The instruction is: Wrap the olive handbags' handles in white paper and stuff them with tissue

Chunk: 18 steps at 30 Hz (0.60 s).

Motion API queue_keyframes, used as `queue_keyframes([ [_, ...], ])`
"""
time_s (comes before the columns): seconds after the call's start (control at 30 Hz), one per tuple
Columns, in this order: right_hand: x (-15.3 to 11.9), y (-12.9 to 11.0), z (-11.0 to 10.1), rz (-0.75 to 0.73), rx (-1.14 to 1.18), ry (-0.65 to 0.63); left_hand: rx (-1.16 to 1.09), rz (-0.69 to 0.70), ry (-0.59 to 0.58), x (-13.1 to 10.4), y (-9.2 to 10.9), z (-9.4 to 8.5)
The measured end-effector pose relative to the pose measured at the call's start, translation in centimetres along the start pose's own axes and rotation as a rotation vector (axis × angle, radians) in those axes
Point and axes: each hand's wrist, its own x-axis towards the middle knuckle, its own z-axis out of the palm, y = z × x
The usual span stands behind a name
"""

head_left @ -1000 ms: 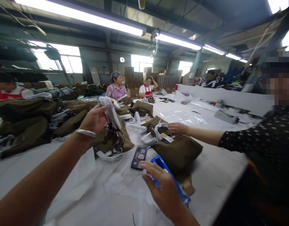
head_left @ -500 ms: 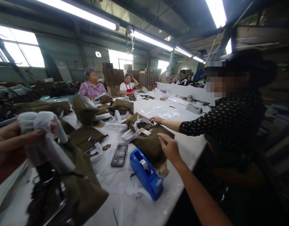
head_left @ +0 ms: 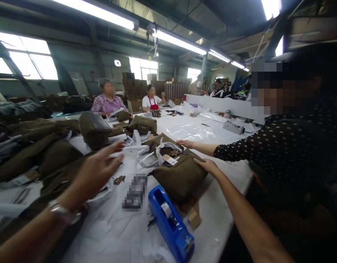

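Observation:
My left hand [head_left: 102,168] reaches forward over the table, slightly blurred, its fingers apart and nothing in it. A metal watch is on that wrist. My right hand [head_left: 208,165] lies against the right side of an olive-green bag [head_left: 176,179], with its fingers touching the fabric; whether they grip it is hidden. White-wrapped handles [head_left: 157,151] and a paper tag [head_left: 170,159] lie on top of the bag. A co-worker's hand [head_left: 185,143] touches the bag's far edge. Nearer me stands a blue tape dispenser [head_left: 171,226].
More olive bags [head_left: 59,153] are piled at the left. A blurred-out dark item [head_left: 135,191] lies on the white table [head_left: 215,219]. The co-worker's dotted sleeve [head_left: 239,148] comes in from the right. Two people sit at the far side.
My left hand has let go of the white-wrapped handles of the near-left bag and moved right, toward the middle. My right hand has come down onto the olive bag.

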Motion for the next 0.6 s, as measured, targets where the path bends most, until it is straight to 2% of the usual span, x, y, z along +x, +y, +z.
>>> queue_keyframes([
  [0.03,-0.2,0.1,0.0,-0.007,0.01,0.01,-0.033,-0.085,-0.061,1.4,-1.0,3.4],
  [0.13,-1.7,0.3,0.2,-0.029,0.035,0.074,-0.111,-0.269,-0.136,5.4,-4.2,13.1],
  [0.2,-3.0,0.2,0.1,-0.054,0.058,0.135,-0.185,-0.346,-0.202,7.4,-5.7,17.5],
  [0.27,-4.5,-0.1,-0.3,-0.087,0.089,0.203,-0.267,-0.361,-0.245,8.6,-6.2,19.8],
  [0.33,-5.9,-1.1,-1.3,-0.121,0.123,0.284,-0.348,-0.323,-0.252,9.1,-5.5,20.3],
  [0.43,-8.0,-4.0,-3.7,-0.175,0.158,0.431,-0.468,-0.192,-0.193,8.5,-2.5,18.2],
  [0.5,-9.6,-6.7,-5.4,-0.244,0.179,0.556,-0.538,-0.082,-0.127,7.4,0.3,15.2],
  [0.6,-13.1,-11.2,-6.8,-0.431,0.231,0.728,-0.569,0.077,0.001,4.3,4.5,8.9],
])
